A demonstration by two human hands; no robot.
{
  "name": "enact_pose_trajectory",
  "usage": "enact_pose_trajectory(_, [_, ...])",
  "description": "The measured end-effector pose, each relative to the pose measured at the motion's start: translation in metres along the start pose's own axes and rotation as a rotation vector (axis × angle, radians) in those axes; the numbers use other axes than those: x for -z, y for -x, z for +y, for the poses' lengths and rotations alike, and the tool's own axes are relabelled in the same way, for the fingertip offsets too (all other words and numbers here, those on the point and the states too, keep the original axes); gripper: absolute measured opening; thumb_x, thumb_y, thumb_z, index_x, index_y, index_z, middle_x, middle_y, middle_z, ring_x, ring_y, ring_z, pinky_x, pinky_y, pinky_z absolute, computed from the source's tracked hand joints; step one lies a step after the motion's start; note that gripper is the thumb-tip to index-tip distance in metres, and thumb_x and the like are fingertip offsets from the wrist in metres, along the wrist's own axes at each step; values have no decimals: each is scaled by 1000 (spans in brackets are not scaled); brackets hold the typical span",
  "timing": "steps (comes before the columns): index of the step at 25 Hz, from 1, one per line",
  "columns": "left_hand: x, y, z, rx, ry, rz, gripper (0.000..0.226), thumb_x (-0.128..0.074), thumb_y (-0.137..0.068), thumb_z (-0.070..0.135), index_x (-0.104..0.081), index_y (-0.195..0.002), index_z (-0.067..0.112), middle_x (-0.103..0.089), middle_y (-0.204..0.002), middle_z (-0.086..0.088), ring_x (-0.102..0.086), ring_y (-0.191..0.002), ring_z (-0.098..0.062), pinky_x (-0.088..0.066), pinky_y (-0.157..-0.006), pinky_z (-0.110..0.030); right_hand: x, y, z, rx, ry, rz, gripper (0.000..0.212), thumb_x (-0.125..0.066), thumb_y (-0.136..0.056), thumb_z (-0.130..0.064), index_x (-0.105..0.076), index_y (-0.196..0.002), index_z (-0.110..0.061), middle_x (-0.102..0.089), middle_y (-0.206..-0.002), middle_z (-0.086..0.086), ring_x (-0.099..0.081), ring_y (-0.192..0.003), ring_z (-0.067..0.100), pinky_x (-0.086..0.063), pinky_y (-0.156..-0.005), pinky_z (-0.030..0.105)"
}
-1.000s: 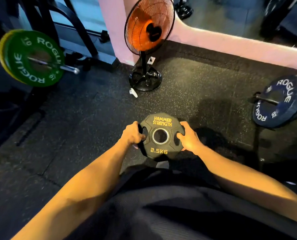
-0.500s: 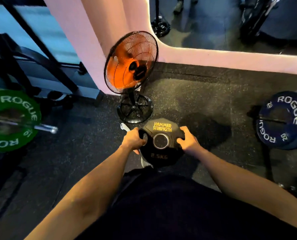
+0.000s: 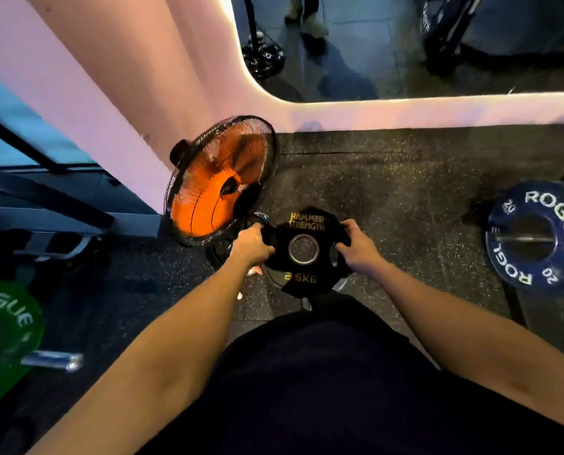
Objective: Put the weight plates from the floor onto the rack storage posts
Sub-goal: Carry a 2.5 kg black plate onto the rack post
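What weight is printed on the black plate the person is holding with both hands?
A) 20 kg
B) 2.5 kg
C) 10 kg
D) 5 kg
B. The black plate, gripped by the left hand and right hand, reads "2.5KG" in gold below its centre hole, though the print is partly blurred; the "20" marking belongs to the blue plate off to the right.

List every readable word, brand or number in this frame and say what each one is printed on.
"HAMMER STRENGTH": small black grip plate, top, held by left hand and right hand.
"2.5KG": same plate, bottom; the decimal point is blurred.
"ROGUE" twice, "20" twice: blue bumper plate on a bar.
"OGUE": green bumper plate; the rest is cut off or blurred.
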State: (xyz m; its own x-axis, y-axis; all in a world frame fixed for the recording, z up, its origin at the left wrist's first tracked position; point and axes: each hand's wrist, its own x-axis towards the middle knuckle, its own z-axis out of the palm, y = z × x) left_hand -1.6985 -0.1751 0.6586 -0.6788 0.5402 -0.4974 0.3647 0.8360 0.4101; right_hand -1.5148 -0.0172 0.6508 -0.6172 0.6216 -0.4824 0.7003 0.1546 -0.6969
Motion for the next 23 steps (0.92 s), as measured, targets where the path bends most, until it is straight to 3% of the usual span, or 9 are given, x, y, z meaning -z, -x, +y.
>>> enact_pose_trajectory(2, [9,-41,19,-7,-38,0,49,-70,-76,22,-53,-121,10,-62,-119,-17,-59,-109,-35,-49,-86,-38,16,-40,-10,-12,5,-12,33,-53,-90,-13,-40,-120,-20,-62,-105,11,-60,-96,29,-48,-80,41])
enact_pose_trajectory(10, [61,-195,153,-83,-135,-31,48,-70,-78,26,-50,-119,10,-61,-119,-17,-58,-109,-36,-46,-81,-36,122,-187,-43,-7,-50,48,32,-53,-91,-12,-39,-119,-16,-59,-101,7,-59,-98,30,-44,-78,37])
enact_pose_trajectory(18, [51,-280,289,-336,-242,-239,42,-69,-77,21,-49,-113,11,-61,-113,-16,-62,-98,-35,-56,-79,-44,195,-209,-7,-201,-278,313,30,-52,-90,-10,-40,-117,-17,-60,-104,6,-60,-93,27,-42,-71,33])
enact_pose_trajectory(23, [15,-306,369,-599,-417,-401,46,-70,-75,24,-50,-114,10,-62,-115,-15,-60,-103,-33,-49,-78,-35,213,-188,21,-420,-467,527,28,-48,-90,-15,-37,-106,-35,-60,-96,3,-61,-71,18,-47,-41,27])
